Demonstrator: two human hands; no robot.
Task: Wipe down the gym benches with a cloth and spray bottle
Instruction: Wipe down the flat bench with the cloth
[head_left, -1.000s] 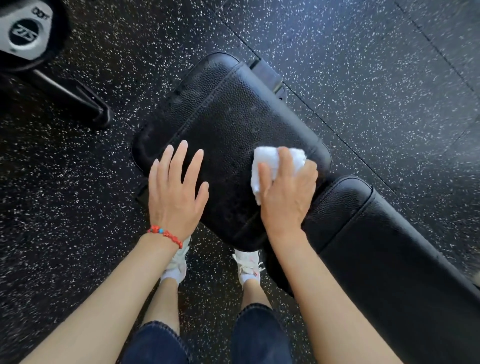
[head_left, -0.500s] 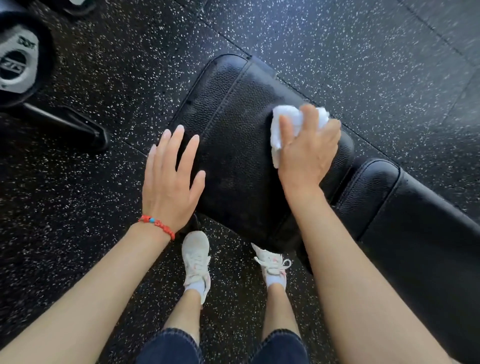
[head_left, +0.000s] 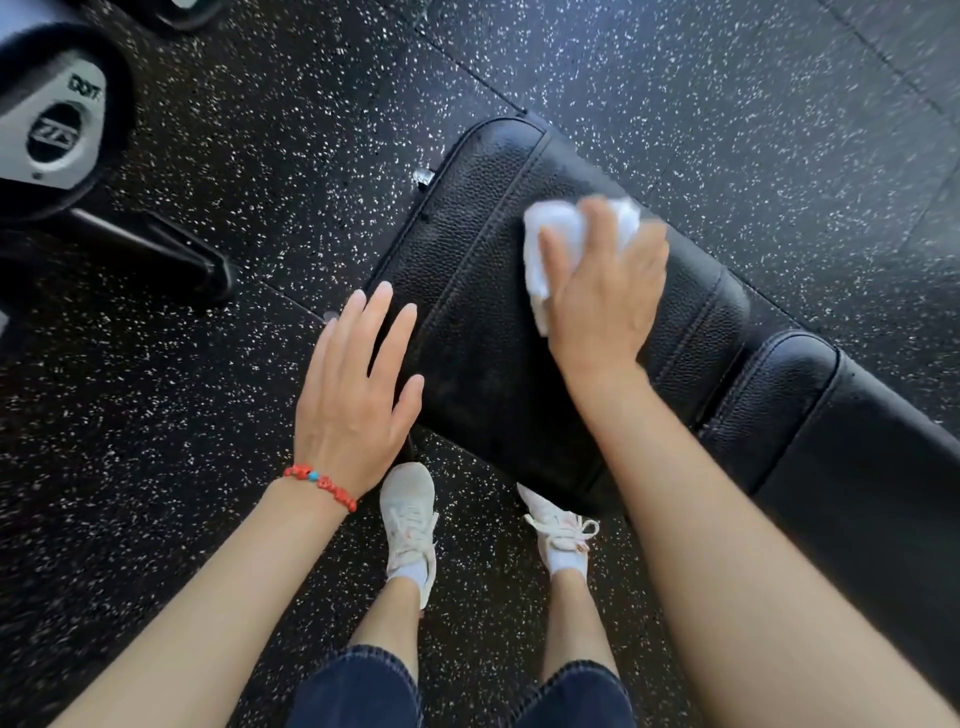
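Note:
A black padded gym bench seat pad (head_left: 483, 291) lies in the middle of the view, with its longer back pad (head_left: 857, 467) running off to the lower right. My right hand (head_left: 602, 306) grips a bunched white cloth (head_left: 550, 223) and presses it on the far half of the seat pad; the hand and cloth are motion-blurred. My left hand (head_left: 353, 395) is flat with straight fingers at the seat pad's left edge, partly over the floor, and I cannot tell if it touches the pad. No spray bottle is in view.
The black speckled rubber floor (head_left: 727, 104) surrounds the bench. A large dumbbell (head_left: 52, 135) on a black stand foot (head_left: 171, 260) sits at the upper left. My white shoes (head_left: 410, 514) stand close against the bench's near edge.
My right hand has pushed the cloth from the seat pad's near middle toward its far edge. My left hand has slid off the pad top to its left edge.

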